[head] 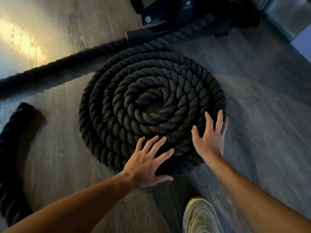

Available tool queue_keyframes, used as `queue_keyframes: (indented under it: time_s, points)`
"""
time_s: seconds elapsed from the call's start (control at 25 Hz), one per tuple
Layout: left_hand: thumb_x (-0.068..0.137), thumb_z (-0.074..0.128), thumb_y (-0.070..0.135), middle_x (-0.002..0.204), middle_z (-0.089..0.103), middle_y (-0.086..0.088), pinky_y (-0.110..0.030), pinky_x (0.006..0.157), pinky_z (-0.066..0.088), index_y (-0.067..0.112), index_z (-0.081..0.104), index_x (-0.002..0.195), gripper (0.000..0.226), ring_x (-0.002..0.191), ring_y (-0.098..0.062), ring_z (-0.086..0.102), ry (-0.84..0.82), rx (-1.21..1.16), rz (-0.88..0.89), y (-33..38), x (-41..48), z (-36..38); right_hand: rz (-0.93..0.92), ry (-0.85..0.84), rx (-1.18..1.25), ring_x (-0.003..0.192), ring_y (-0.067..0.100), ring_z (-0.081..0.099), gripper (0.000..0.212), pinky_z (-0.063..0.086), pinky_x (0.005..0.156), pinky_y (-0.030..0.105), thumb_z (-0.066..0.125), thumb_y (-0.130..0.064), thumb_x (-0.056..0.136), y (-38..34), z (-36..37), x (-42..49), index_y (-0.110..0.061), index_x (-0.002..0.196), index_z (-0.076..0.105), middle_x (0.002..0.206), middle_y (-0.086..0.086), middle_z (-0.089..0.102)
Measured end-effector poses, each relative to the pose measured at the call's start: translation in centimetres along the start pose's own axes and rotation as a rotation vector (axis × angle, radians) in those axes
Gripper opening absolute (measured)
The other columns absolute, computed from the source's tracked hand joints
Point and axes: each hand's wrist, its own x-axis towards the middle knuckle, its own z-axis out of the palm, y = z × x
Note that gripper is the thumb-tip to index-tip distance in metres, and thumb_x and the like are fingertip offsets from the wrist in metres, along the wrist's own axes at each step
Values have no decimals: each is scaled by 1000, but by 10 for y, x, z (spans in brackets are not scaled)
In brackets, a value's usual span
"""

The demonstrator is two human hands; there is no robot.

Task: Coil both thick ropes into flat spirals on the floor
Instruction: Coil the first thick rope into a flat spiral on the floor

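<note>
A grey wood-grain floor (252, 98) is seen, bearing two thick black ropes: one spiral (151, 84) is wound flat, and one loose rope (11, 148) is left beside it. The left hand (148, 165) and right hand (210, 138) are laid on the spiral's near rim, fingers (158, 145) spread straight, nothing grasped. The label on the black frame (168, 14) behind the spiral cannot be read.

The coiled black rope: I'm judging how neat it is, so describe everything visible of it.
The thick black twisted-fibre rope lies flat on the grey wood-look floor as a tight spiral of several turns, its end curled round a small central gap. It looks fuzzy. Its outer turn runs off toward the black metal frame. The left hand and right hand, fingers spread, rest on its near edge.
</note>
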Motion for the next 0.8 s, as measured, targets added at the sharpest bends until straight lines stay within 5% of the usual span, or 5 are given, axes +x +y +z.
queue_keyframes:
  time_s: [0.16, 0.28, 0.4, 0.56, 0.8]
  points:
    - [81, 43, 87, 158, 40, -12, -67, 111, 33, 34, 43, 147, 85, 145, -37, 37, 19, -32, -70, 13, 10, -6, 299, 39, 277, 150, 34, -2, 80, 20, 116, 60, 56, -55, 89, -22, 13, -39, -32, 154, 16, 164, 11, -9]
    - [79, 51, 84, 144, 48, -1, -61, 109, 34, 38, 54, 134, 72, 137, -28, 40, 122, -251, -145, -12, 18, -26, 240, -6, 157, 150, 34, -6, 94, 11, 119, 57, 61, -57, 85, -30, 19, -69, -24, 156, 8, 163, 15, -14]
    - [85, 53, 73, 145, 43, -8, -63, 110, 28, 37, 56, 133, 61, 139, -35, 33, 282, -239, -629, -87, 17, -38, 295, -86, 201, 150, 31, -13, 96, 6, 119, 58, 64, -51, 85, -38, 8, -75, -30, 156, 3, 163, 14, -16]
    - [87, 61, 61, 156, 30, -22, -59, 116, 29, 38, 38, 145, 66, 142, -48, 31, 159, -532, -1307, -178, 12, -46, 293, -247, 175, 145, 35, -28, 97, -4, 118, 59, 55, -62, 86, -60, 7, -82, -31, 157, -3, 160, 15, -26]
    - [85, 64, 64, 143, 33, -18, -51, 110, 39, 30, 45, 134, 63, 128, -46, 44, 211, -646, -1403, -146, 14, -48, 176, -187, -279, 141, 57, -18, 109, 5, 112, 69, 19, -90, 73, -45, 12, -57, -24, 157, 1, 158, 32, -10]
